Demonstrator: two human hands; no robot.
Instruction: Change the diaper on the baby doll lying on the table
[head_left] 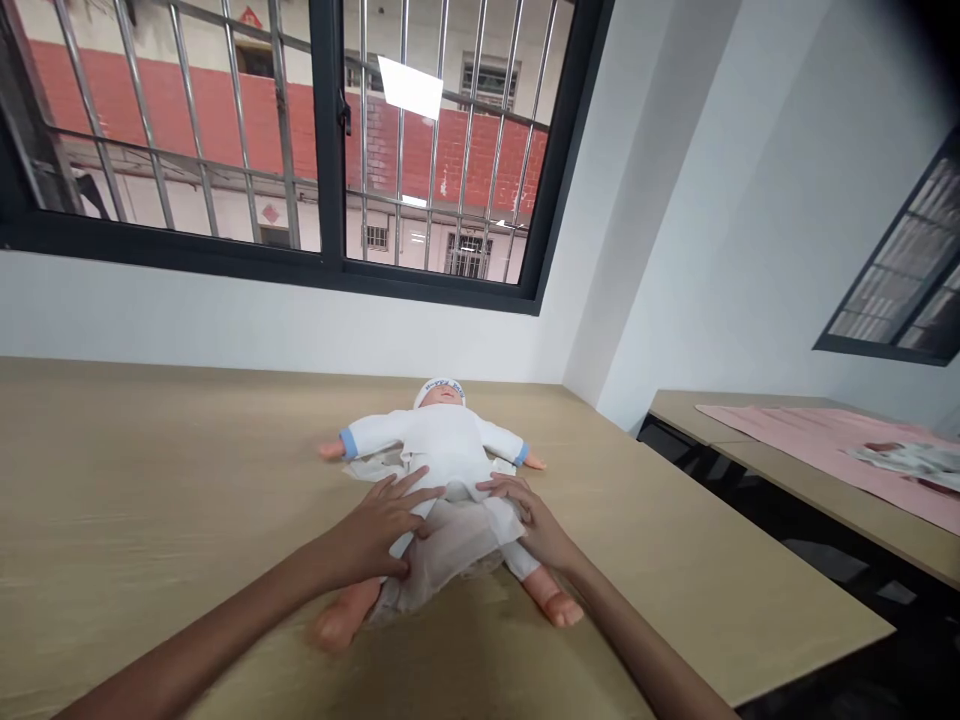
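Note:
A baby doll (442,440) lies on its back on the wooden table, head away from me, arms and legs spread. It wears a white suit with blue cuffs and a white cap (441,384) with blue lettering. A thin, translucent white cloth (450,550) lies over its lower body and between its legs. My left hand (394,522) rests on the left side of the doll's hip and the cloth, fingers spread. On the other hip, my right hand (525,515) touches the suit and the cloth's edge with its fingers stretched out; its thumb is hidden.
The table (187,480) reaches the white wall below a barred window (330,260). Its right edge borders a dark gap. Beyond stands a second table (750,435) with a pink sheet (810,440) and a crumpled whitish cloth (911,458) on it.

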